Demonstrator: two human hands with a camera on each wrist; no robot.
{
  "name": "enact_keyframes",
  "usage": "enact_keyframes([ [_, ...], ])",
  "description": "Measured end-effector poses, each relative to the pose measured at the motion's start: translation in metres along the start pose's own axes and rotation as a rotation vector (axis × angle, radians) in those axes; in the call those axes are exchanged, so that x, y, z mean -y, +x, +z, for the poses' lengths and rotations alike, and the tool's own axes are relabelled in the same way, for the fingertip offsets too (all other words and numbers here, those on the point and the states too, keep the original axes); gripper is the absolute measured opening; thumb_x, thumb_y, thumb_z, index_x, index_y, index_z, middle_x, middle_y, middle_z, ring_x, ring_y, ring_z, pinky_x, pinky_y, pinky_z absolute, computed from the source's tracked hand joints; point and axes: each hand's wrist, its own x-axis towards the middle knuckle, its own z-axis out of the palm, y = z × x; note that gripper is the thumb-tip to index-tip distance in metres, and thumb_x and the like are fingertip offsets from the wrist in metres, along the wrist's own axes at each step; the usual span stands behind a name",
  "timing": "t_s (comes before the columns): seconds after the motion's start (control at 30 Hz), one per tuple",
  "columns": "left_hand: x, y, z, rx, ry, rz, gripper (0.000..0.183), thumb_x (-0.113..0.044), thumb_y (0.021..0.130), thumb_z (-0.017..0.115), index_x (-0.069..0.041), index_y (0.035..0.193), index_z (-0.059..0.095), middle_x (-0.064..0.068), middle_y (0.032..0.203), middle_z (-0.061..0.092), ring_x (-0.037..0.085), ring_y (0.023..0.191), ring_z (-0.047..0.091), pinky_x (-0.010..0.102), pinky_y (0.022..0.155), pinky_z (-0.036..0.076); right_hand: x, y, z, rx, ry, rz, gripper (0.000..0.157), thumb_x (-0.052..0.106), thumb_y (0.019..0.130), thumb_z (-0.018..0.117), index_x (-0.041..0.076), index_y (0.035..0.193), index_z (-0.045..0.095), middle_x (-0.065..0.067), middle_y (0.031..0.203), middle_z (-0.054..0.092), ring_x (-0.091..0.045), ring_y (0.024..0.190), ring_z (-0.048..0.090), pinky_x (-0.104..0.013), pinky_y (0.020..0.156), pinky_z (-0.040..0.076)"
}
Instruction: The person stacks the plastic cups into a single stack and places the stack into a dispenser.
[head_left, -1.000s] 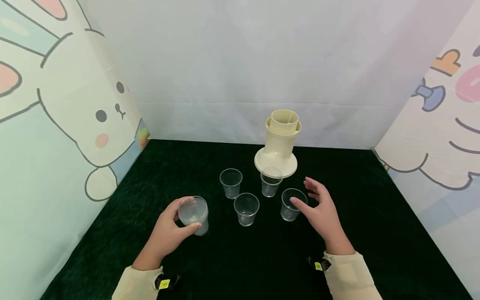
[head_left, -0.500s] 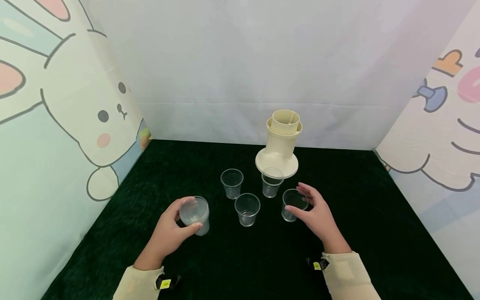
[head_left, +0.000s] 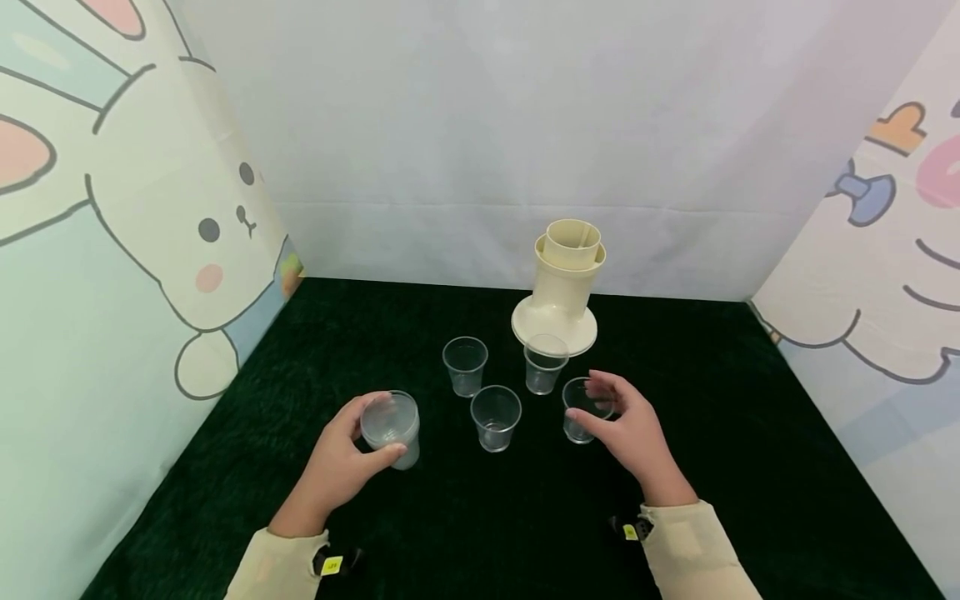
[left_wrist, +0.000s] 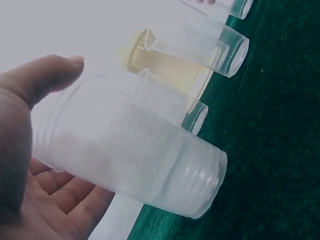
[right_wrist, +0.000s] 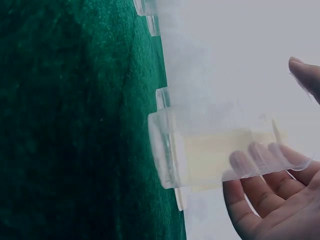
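My left hand (head_left: 341,454) grips a stack of nested clear plastic cups (head_left: 390,429), thumb on the near side and fingers behind. In the left wrist view the cup stack (left_wrist: 135,145) looks cloudy, with several layered edges near its base. To the right, my right hand (head_left: 633,433) holds a single clear plastic cup (head_left: 576,425) near its rim. Its fingers (right_wrist: 260,190) show through the cup wall in the right wrist view. Between the hands, three more clear cups stand upright: a near cup (head_left: 495,421), a back left cup (head_left: 465,367) and a back right cup (head_left: 543,371).
A cream plastic stand (head_left: 558,287) with a round base and tube-like top stands behind the cups, partly covered by the back right one. Dark green cloth (head_left: 480,525) covers the table. A white backdrop (head_left: 420,242) and cartoon-printed side panels enclose it.
My right hand has come in leftward and down around the right-hand cup, its thumb and fingers closing about it. The left hand keeps its hold on the stack, nearly still.
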Motion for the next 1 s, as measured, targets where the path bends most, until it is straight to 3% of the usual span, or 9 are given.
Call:
enact_keyframes([
  [0.1,0.000,0.000,0.000,0.000,0.006,0.000,0.066,-0.039,0.086,0.085,-0.020,0.141,0.055,0.004,0.137,0.057,0.024,0.116,0.057,0.057,0.101,0.048,0.003,0.000,-0.002,-0.030,0.010,-0.005,0.069,0.041,0.089,0.083,0.012,0.144,0.054,-0.011,0.132,0.063,-0.027,0.119,0.060,-0.051,0.102,0.048],
  [0.37,0.002,-0.001,0.001,-0.015,-0.001,0.007,0.066,-0.037,0.086,0.086,-0.019,0.141,0.055,0.004,0.139,0.056,0.025,0.119,0.057,0.058,0.103,0.046,0.014,0.001,-0.007,-0.121,0.088,-0.092,0.057,0.028,0.091,0.083,0.011,0.141,0.059,-0.007,0.128,0.066,-0.020,0.113,0.063,-0.016,0.089,0.050],
  [0.63,0.002,0.000,0.002,-0.014,0.004,-0.001,0.066,-0.040,0.086,0.086,-0.020,0.141,0.055,0.003,0.138,0.057,0.024,0.118,0.057,0.058,0.102,0.047,0.031,0.006,-0.010,-0.010,0.062,-0.127,0.062,0.037,0.089,0.083,0.013,0.141,0.059,-0.006,0.128,0.067,-0.019,0.113,0.064,-0.024,0.088,0.055],
  [1.0,0.003,0.000,0.002,-0.016,0.005,0.001,0.067,-0.042,0.085,0.086,-0.021,0.141,0.055,0.002,0.137,0.057,0.023,0.118,0.057,0.057,0.102,0.047,0.064,0.022,-0.025,0.067,0.031,-0.184,0.058,0.029,0.090,0.083,0.010,0.140,0.059,-0.013,0.125,0.068,-0.023,0.110,0.064,-0.026,0.086,0.055],
])
